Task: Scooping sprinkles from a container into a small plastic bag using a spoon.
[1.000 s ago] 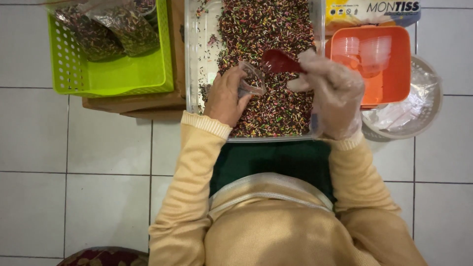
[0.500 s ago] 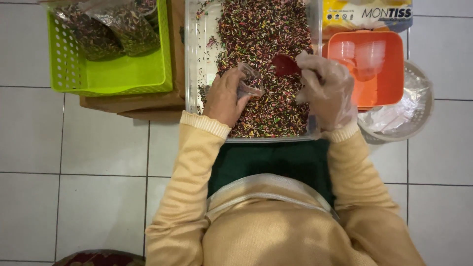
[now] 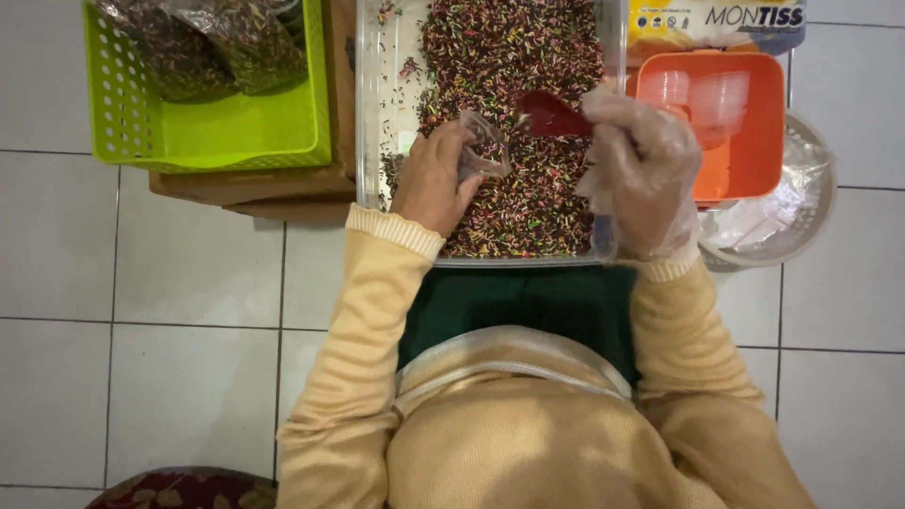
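While the left hand [image 3: 436,179] pinches a small clear bag [image 3: 483,151] over the sprinkle tray [image 3: 377,104], the gloved right hand [image 3: 641,170] grips a red scoop [image 3: 550,115] lying at the bag's two o'clock, its bowl pointing toward nine.

A single head-worn camera looks straight down, close over the clear tray [image 3: 388,57] and white floor tiles [image 3: 141,330]

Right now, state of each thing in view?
left hand: bare, fingers shut on small clear bag, mouth open
right hand: gloved, shut on red scoop
clear tray: holds loose coloured sprinkles
green basket: holds filled bags
orange tub: holds clear cups
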